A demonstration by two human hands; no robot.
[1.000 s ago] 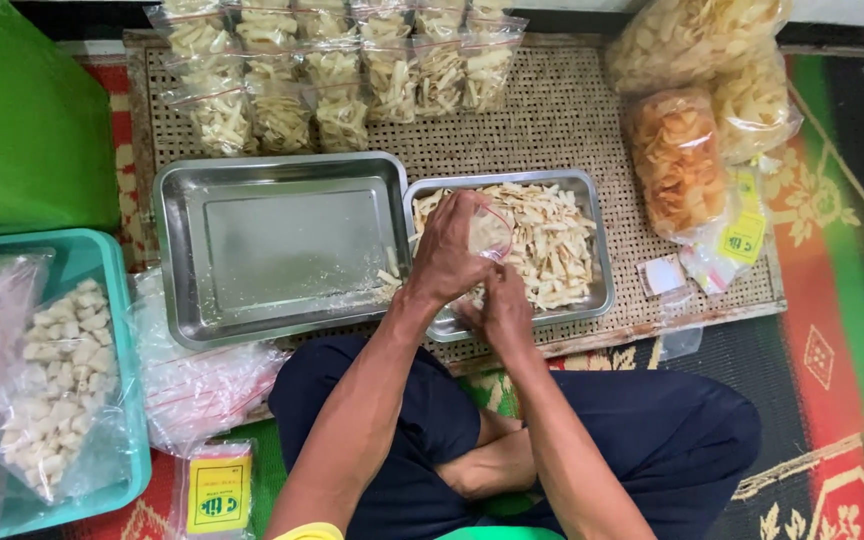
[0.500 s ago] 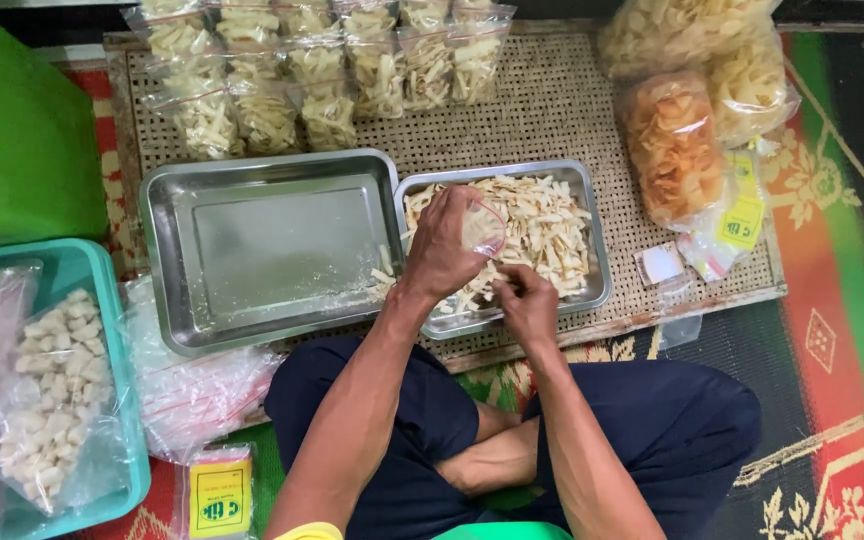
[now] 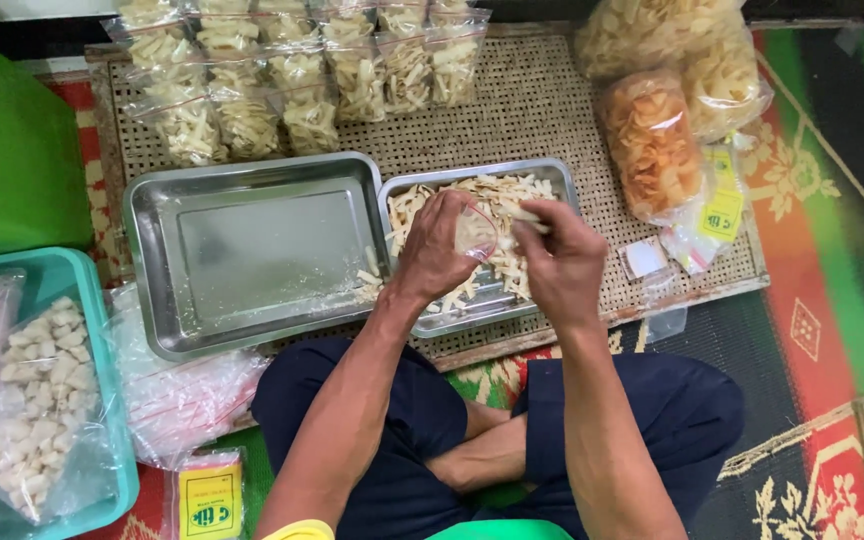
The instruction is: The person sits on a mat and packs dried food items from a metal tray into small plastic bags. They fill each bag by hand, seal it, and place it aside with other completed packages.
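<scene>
— What do the hands grip?
— The left hand [image 3: 439, 248] pinches a small clear bag [image 3: 475, 232]; the right hand [image 3: 559, 258] pinches cracker sticks [image 3: 527, 213] at its mouth.
— Where?
— Over the small steel tray [image 3: 552, 175] of sticks. The empty large tray [image 3: 252, 255] lies just left; filled bags [image 3: 302, 75] lie beyond.

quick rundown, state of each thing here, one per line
left hand: holding a small clear bag open over the small tray
right hand: pinching cracker sticks at the bag's mouth
small tray: part full of sticks
large tray: nearly bare, crumbs only
packed bags: filled, in rows
</scene>
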